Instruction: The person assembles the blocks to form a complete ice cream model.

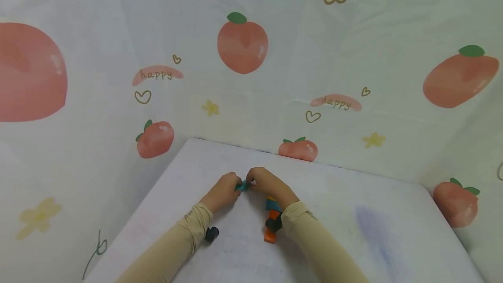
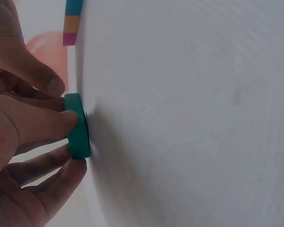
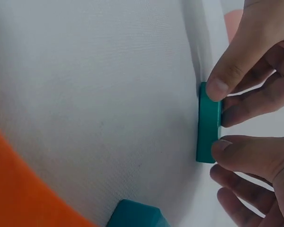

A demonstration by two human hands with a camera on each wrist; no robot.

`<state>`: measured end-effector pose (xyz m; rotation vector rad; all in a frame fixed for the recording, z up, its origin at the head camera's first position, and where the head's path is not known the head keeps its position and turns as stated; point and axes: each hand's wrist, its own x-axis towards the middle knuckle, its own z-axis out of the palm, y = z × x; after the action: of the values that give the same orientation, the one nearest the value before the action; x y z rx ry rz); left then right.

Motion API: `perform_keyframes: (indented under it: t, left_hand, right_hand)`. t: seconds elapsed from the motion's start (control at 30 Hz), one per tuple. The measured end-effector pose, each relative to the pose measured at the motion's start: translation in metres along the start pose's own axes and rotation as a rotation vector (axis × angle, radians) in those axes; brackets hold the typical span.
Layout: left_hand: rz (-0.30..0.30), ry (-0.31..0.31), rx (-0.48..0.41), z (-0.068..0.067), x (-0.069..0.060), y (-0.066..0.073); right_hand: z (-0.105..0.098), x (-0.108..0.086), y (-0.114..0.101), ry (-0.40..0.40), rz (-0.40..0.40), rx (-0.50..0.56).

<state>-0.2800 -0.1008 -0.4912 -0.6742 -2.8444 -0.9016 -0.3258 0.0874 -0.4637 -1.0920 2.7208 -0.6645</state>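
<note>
A small teal block (image 1: 242, 185) is between the two hands at the far part of the table. My left hand (image 1: 225, 192) pinches its left end; in the left wrist view the thumb lies over the teal block (image 2: 77, 135) with fingers at its far side. At the other end my right hand (image 1: 269, 185) holds it; the right wrist view has that thumb on a corner of the teal block (image 3: 208, 124). The block stands on its narrow side, close to or touching the surface.
Orange (image 1: 270, 236) and blue (image 1: 273, 205) blocks, with a bit of yellow, lie by the right forearm, partly hidden. A black rounded piece (image 1: 212, 234) shows beside the left sleeve, another (image 1: 273, 223) near the right. A fruit-patterned cloth (image 1: 251, 99) hangs behind the white table (image 1: 334, 230).
</note>
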Motion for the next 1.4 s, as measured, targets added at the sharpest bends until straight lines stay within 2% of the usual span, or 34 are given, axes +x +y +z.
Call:
perform_keyframes:
  t: [0.17, 0.4, 0.6, 0.8, 0.9, 1.07, 1.4]
  left_hand:
    - [0.024, 0.007, 0.009, 0.002, -0.001, -0.003]
    - [-0.01, -0.014, -0.012, 0.002, 0.008, -0.003]
    - [-0.02, -0.032, -0.001, 0.004, 0.027, 0.007]
    - [-0.047, -0.072, 0.018, 0.016, 0.051, 0.014]
    - [-0.06, -0.09, 0.01, 0.022, 0.061, 0.017]
    - [-0.034, -0.107, 0.01, 0.034, 0.075, 0.025]
    - [0.021, -0.165, -0.035, 0.05, 0.091, 0.04]
  right_hand:
    - [0.004, 0.003, 0.001, -0.006, 0.043, -0.005]
    - [0.001, 0.006, 0.005, 0.0, 0.07, -0.037]
    - [-0.006, 0.004, 0.017, 0.031, 0.147, -0.022]
    - [-0.011, -0.002, 0.032, 0.066, 0.193, 0.011]
    - [-0.013, -0.007, 0.04, 0.076, 0.245, 0.033]
    - [-0.017, -0.018, 0.053, 0.088, 0.326, 0.047]
    - [-0.024, -0.041, 0.08, 0.112, 0.405, 0.045]
